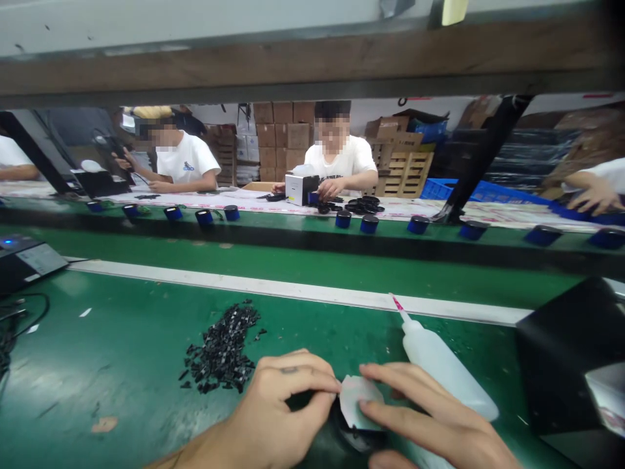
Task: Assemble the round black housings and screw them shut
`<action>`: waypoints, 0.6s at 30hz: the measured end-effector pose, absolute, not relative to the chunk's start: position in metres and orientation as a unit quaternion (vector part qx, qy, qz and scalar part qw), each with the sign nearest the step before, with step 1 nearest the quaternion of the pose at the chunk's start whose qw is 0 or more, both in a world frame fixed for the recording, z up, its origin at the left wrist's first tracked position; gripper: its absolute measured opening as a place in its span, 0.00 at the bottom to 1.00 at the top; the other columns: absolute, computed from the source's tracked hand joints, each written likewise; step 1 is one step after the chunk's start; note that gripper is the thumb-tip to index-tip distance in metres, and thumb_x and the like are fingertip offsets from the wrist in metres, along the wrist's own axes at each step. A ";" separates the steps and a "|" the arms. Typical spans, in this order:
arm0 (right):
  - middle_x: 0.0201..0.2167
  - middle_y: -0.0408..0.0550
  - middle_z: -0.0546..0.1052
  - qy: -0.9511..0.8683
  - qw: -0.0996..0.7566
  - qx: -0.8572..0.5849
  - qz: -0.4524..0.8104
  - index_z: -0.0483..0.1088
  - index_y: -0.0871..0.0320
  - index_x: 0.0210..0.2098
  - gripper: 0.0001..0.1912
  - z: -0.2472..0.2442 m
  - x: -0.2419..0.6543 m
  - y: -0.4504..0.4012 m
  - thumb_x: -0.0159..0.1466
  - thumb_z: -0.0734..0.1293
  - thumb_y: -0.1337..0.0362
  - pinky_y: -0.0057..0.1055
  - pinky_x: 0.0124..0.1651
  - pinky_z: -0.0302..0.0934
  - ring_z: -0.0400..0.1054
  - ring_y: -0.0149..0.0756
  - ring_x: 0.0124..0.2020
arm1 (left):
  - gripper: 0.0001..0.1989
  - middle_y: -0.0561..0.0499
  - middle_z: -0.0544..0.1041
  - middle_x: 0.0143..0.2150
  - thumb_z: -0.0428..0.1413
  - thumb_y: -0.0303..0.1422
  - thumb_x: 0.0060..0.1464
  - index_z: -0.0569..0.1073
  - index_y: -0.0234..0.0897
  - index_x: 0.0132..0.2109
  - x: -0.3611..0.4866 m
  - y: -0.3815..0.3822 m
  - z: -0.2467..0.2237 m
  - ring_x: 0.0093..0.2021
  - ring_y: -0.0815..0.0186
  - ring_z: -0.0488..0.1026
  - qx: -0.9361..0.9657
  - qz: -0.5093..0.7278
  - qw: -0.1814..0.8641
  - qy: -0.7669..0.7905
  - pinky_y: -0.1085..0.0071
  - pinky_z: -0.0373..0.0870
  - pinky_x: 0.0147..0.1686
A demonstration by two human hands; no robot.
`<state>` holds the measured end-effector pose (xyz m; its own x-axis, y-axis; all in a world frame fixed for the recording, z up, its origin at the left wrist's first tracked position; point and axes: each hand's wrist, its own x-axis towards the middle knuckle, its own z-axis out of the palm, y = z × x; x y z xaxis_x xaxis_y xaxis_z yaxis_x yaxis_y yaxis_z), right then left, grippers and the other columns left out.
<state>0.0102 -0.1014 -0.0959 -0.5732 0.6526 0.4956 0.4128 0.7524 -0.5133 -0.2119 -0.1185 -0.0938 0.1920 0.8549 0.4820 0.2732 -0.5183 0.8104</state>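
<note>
My left hand (pixel 278 407) and my right hand (pixel 430 417) meet low in the head view over a small pale sheet (pixel 359 404), pinching it from both sides. Under the sheet sits a dark round part (pixel 356 438), mostly hidden by my fingers. A white squeeze bottle (pixel 442 368) with a thin pink-tipped nozzle lies just behind my right hand, partly beneath it. A heap of several tiny black pieces (pixel 222 352) is spread on the green table (pixel 122 365), a little to the left of my left hand.
A black box (pixel 571 352) stands at the right, a dark device (pixel 24 260) with cables at the left. Beyond a white stripe runs a green belt (pixel 312 260) with several blue round parts (pixel 369 223). Two people in white shirts sit opposite; another hand (pixel 593 195) works far right.
</note>
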 end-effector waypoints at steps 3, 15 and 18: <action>0.47 0.47 0.77 -0.890 0.314 -0.289 0.163 0.79 0.48 0.43 0.08 -0.092 0.015 -0.095 0.65 0.71 0.63 0.29 0.49 0.70 0.73 0.41 0.46 | 0.12 0.51 0.81 0.32 0.57 0.20 0.53 0.83 0.39 0.35 -0.211 -0.112 -0.094 0.32 0.67 0.78 0.691 0.493 0.332 0.412 0.74 0.73 0.36; 0.44 0.54 0.78 -0.597 0.371 -0.473 0.532 0.82 0.51 0.32 0.14 -0.096 -0.003 -0.083 0.47 0.75 0.54 0.34 0.45 0.72 0.72 0.52 0.49 | 0.22 0.50 0.78 0.48 0.64 0.29 0.46 0.78 0.42 0.51 -0.212 -0.096 -0.096 0.46 0.61 0.70 0.606 0.422 0.466 0.487 0.66 0.65 0.50; 0.44 0.53 0.78 -0.584 0.381 -0.467 0.544 0.82 0.51 0.32 0.13 -0.094 -0.007 -0.083 0.46 0.75 0.55 0.34 0.45 0.71 0.72 0.50 0.48 | 0.10 0.52 0.79 0.40 0.62 0.28 0.49 0.82 0.40 0.42 -0.211 -0.089 -0.096 0.42 0.63 0.71 0.650 0.358 0.512 0.433 0.70 0.64 0.46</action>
